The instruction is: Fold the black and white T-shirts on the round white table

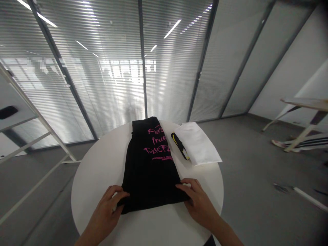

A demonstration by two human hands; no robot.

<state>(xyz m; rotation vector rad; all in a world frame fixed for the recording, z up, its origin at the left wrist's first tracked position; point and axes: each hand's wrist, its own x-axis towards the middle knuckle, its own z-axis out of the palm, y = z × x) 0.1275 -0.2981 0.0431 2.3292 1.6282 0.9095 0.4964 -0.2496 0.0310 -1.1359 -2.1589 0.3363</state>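
A black garment point(150, 167) with pink lettering lies folded lengthwise on a round white table point(102, 164). My left hand point(109, 208) pinches its near left corner, fingers curled on the cloth. At the near right corner my right hand point(197, 200) rests on the hem, fingers bent and gripping the edge. Both hands sit at the table's near side.
A folded white garment point(197, 143) lies on the table's right, on top of a black and yellow item point(180, 145). Glass walls with blinds stand behind. A white rack point(30, 130) is at left, a table leg point(302, 136) at right, grey floor all around.
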